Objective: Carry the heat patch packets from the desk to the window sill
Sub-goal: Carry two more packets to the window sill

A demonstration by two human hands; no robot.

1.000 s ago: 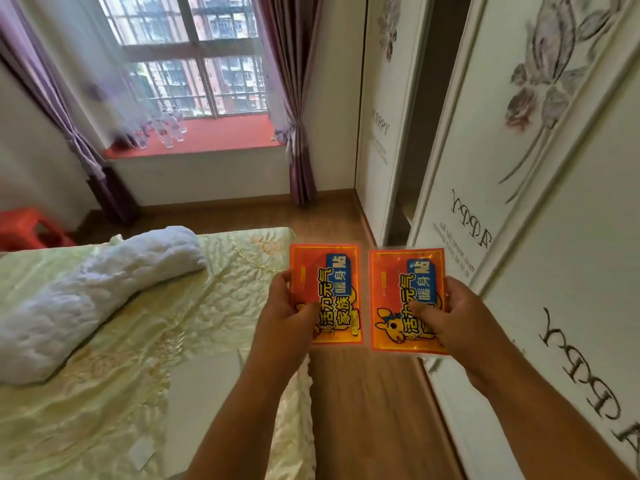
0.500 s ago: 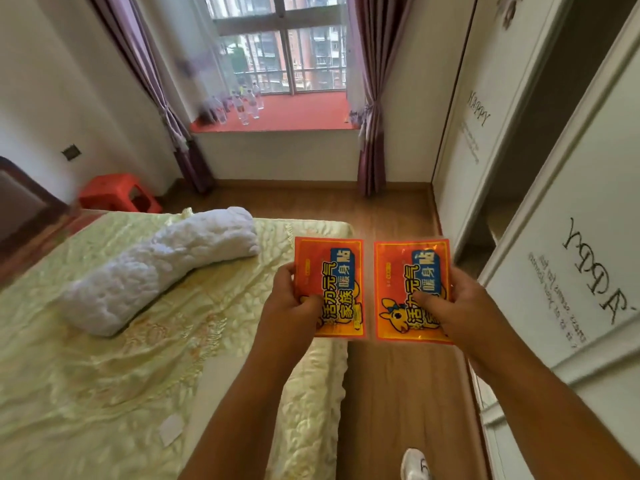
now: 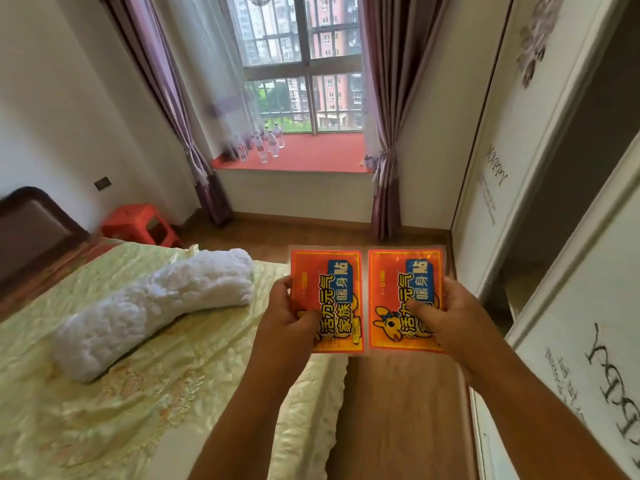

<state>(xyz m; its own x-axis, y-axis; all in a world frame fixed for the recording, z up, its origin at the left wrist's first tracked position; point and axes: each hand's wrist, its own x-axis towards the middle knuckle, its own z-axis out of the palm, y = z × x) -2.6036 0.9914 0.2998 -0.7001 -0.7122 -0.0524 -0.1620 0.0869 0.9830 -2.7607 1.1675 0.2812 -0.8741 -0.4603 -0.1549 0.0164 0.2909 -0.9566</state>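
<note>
Heat patch packets, 2 of them, ride side by side: left packet (image 3: 327, 299) pinched by the left hand (image 3: 289, 318), right packet (image 3: 405, 299) by the right hand (image 3: 450, 318), thumbs on top. Window sill (image 3: 311, 155) waits at 12 o'clock; best kept level, landing right of the bottles (image 3: 263, 147).

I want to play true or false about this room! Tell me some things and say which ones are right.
1. Each hand holds one orange packet. True: the left hand holds the left packet, the right hand the right packet.
2. The packets already lie on the window sill. False: they are held in the air above the floor beside the bed, well short of it.
3. Water bottles stand on the sill. True.
4. The stool by the bed is blue. False: it is red.
</note>
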